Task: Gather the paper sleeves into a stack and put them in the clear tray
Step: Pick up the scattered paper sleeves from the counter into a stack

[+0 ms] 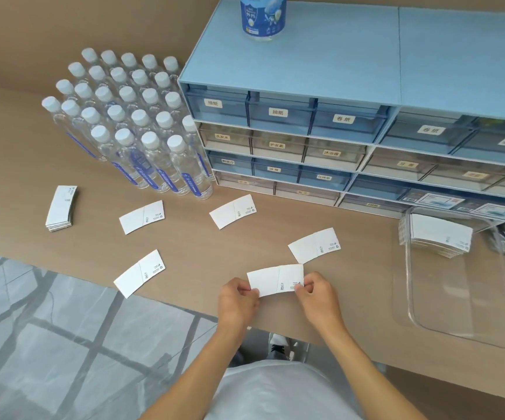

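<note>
Progress looks early to me: one stack of sleeves lies in the clear tray at the table's right edge. My left hand and right hand pinch one paper sleeve; four loose sleeves and another stack remain on the table.

One cam only, worn on the person's head, wide-angle, so no 2nd view to overlap with. It looks fwd and steeply down over the brown table, close in: both forearms run up from the bottom edge. The drawer cabinet fills the top right, floor shows bottom left. Straight lines bow near the frame edges.
</note>
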A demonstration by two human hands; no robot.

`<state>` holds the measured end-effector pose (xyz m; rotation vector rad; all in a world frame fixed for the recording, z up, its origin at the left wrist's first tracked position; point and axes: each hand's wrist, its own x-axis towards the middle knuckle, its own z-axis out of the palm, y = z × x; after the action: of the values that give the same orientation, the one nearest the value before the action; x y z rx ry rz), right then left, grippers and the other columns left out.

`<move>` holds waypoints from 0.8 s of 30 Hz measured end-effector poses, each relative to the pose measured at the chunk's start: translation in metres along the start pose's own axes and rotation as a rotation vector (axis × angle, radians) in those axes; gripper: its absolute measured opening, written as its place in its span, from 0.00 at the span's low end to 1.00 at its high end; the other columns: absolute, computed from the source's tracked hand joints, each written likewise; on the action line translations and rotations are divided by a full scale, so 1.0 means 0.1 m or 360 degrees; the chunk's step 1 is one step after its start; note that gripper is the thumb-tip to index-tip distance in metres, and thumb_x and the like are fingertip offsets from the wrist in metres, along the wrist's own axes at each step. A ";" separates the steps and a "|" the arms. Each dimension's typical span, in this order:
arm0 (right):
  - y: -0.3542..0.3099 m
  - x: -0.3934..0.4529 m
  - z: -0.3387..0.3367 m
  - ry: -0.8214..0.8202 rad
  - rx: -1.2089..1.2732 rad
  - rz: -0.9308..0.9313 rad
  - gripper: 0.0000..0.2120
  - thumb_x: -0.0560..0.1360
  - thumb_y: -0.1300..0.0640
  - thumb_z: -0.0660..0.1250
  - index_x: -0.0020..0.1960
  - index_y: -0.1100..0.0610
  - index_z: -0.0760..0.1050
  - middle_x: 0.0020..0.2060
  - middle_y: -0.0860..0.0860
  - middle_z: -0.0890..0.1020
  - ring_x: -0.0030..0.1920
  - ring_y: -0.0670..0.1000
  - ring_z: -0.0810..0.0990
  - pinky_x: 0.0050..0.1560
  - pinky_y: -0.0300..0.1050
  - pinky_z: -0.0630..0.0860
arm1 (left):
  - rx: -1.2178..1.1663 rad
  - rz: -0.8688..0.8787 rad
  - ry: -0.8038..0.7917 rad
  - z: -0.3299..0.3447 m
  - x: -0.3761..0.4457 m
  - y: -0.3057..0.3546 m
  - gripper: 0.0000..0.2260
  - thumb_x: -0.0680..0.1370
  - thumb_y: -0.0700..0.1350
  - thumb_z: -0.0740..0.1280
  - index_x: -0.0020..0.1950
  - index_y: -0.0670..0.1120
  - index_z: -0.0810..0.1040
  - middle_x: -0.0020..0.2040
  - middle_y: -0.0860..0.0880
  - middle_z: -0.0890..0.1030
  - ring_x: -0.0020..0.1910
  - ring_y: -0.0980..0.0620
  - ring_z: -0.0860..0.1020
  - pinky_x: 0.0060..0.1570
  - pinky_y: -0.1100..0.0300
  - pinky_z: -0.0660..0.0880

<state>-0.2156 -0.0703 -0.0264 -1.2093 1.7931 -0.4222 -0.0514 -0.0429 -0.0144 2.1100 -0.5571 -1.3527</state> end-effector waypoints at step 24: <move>-0.31 1.10 -0.64 0.0342 -0.0259 0.0032 0.06 0.74 0.59 0.68 0.40 0.60 0.76 0.46 0.57 0.78 0.50 0.60 0.77 0.47 0.47 0.73 | 0.0234 -0.0064 0.0039 0.90 0.51 0.90 0.02 0.75 0.40 0.69 0.43 0.42 0.80 0.39 0.45 0.80 0.36 0.45 0.76 0.37 0.63 0.69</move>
<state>-0.2628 -0.1918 -0.0246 -1.2964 2.0550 -0.4138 -0.1170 -0.1629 -0.0191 2.2634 -0.6246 -1.3425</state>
